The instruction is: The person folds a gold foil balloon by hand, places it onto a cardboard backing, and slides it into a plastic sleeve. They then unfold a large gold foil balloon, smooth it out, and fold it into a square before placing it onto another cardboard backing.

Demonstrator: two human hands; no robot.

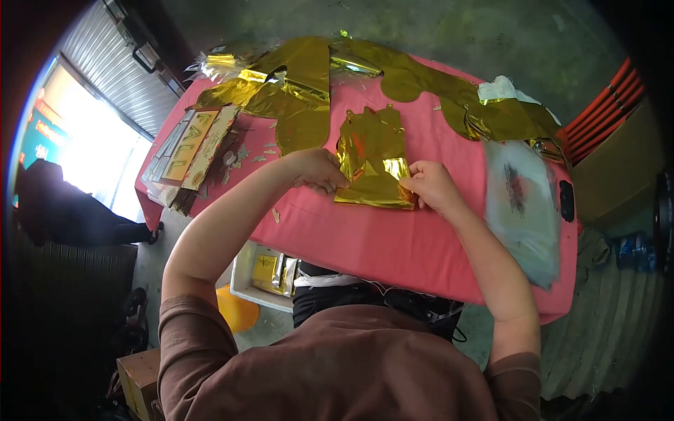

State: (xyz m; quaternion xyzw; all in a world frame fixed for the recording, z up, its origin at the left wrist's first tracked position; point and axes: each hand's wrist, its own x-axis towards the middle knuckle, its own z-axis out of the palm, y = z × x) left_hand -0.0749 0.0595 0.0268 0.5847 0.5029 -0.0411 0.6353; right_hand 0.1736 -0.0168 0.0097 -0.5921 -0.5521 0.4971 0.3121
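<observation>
A flat, folded gold foil balloon (372,158) lies on the pink cloth in front of me, shiny and creased, with small tabs along its far edge. My left hand (319,170) is closed at its lower left edge, the fingertips pinching the foil. On the opposite side, my right hand (430,184) pinches the lower right edge between thumb and fingers. Larger unfolded gold foil (303,105) spreads over the far left of the table. Another long gold foil piece (428,77) curves across the back toward the right.
The pink-covered table (365,242) carries a stack of printed cards (191,147) and paper scraps at left. Clear plastic bags (521,203) and a black object (566,201) lie at right. Below the near edge stands a white bin (243,284) holding gold packets, beside a yellow object (237,309).
</observation>
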